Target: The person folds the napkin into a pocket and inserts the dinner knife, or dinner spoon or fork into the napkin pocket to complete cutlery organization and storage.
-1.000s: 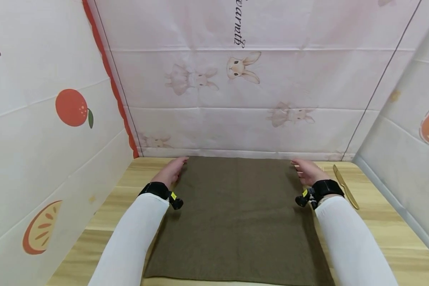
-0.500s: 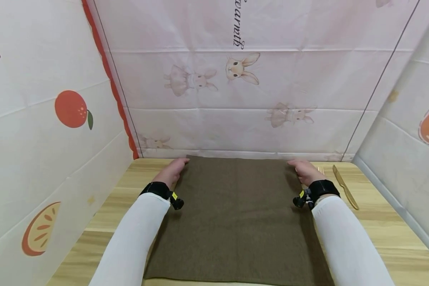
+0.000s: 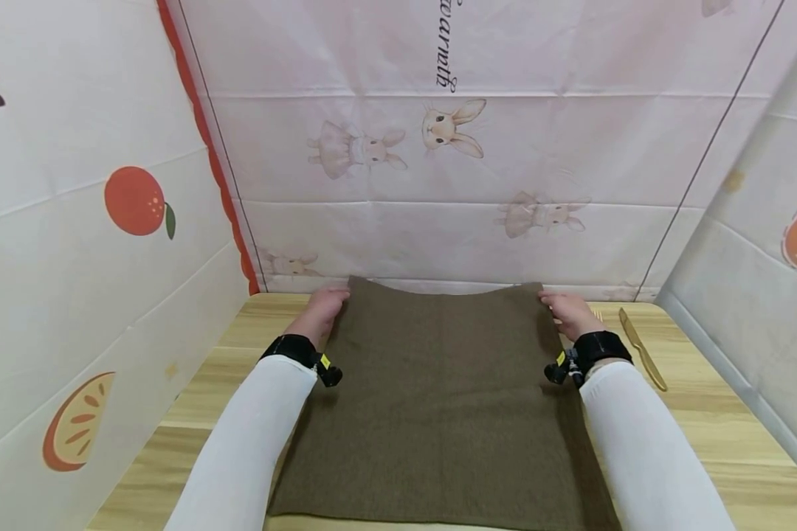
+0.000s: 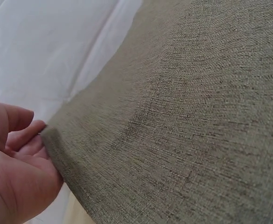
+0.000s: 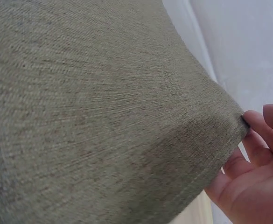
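A large olive-brown cloth (image 3: pixel 441 413) lies spread over the wooden table, its two far corners raised and its far edge sagging between them. My left hand (image 3: pixel 319 316) holds the far left corner; in the left wrist view the fingers (image 4: pixel 26 137) go behind the cloth edge, while the thumb looks apart from it. At the far right corner, my right hand (image 3: pixel 569 316) grips the cloth by the fingertips. The right wrist view shows a fingertip (image 5: pixel 253 119) at the very corner, with other fingers behind the edge.
A gold table knife (image 3: pixel 643 352) lies right of my right hand. Beside it a gold fork (image 3: pixel 598 316) is mostly hidden behind that hand. Printed sheets form a back wall (image 3: pixel 398 236) and side walls around the wooden table (image 3: pixel 199 402).
Both hands have closed in on the far corners and taken hold of them. The corners, flat one second ago, are now lifted, and the far edge dips in the middle.
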Available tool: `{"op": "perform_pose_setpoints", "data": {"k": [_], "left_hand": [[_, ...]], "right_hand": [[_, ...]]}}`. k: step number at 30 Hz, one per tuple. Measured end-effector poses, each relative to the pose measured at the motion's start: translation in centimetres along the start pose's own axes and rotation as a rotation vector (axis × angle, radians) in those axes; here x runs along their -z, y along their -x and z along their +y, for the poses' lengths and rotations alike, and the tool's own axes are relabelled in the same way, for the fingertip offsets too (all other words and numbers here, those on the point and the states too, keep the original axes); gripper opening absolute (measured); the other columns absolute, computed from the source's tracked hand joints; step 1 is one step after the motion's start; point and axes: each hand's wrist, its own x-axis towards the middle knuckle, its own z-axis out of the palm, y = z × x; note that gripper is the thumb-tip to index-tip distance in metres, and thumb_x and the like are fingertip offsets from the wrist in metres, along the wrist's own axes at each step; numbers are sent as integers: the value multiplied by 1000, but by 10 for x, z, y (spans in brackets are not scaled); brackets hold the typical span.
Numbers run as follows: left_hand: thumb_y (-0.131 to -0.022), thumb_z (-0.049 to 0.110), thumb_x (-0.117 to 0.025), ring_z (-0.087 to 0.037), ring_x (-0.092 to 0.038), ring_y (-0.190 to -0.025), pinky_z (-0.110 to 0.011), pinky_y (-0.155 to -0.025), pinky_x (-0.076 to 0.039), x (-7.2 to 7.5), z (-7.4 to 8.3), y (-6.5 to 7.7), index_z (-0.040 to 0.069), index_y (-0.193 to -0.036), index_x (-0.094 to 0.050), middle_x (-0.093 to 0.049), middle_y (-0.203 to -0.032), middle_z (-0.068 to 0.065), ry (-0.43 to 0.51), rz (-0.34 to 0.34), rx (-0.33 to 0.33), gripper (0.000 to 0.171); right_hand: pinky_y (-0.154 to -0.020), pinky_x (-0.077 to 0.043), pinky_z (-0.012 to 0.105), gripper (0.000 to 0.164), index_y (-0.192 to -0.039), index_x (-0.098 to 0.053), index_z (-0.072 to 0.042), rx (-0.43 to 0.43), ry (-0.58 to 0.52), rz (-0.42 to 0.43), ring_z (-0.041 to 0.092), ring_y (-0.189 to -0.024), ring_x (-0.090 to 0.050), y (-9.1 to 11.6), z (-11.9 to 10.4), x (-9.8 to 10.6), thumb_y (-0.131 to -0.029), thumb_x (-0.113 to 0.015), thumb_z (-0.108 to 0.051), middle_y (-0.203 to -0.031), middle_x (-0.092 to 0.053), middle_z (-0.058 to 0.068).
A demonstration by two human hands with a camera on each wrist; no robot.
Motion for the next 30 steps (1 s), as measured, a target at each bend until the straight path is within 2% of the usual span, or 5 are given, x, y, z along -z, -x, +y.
{"op": "perform_pose_setpoints", "data": {"k": [12,16,20,26,30], "left_hand": [[-92,23,-77,-28,-57,-118,-43,-109,-46,0,18,1,4,-104,-73,-65,-126,-12,55,246,12,23],[-90,24,-80,-25,-56,-105,-40,-98,-48,1,25,0,9,-87,-68,-62,-112,-6,62,286,18,19],[-92,19,-78,-25,-55,-105,-40,-95,-48,2,31,-1,8,-97,-67,-60,-114,-6,36,286,-2,16],[-97,11,-67,-30,-52,-135,-48,-115,-42,6,40,-4,12,-145,-55,-55,-147,-14,35,233,-40,50],[-100,15,-62,-28,-46,-145,-46,-120,-39,10,49,-3,16,-151,-51,-47,-159,-10,12,195,-17,52]], "right_hand": [[-119,-40,49,47,-146,-51,6,79,-52,256,31,-146,-42,2,-10,1,-105,-54,-16,-159,-41,22],[-98,-56,32,27,-120,-73,-7,83,-72,340,15,-114,-60,-2,-13,3,-99,-67,-22,-132,-59,11],[-75,-55,23,4,-92,-72,-21,88,-59,371,10,-92,-57,-4,-17,5,-95,-72,-23,-109,-56,-3],[-73,-54,21,32,-127,-60,-6,106,-43,350,10,-94,-55,-4,-29,3,-97,-66,-12,-111,-57,-1],[-73,-53,20,57,-154,-44,-10,112,-23,312,6,-91,-57,-1,-39,5,-99,-58,-8,-134,-56,12]]}}
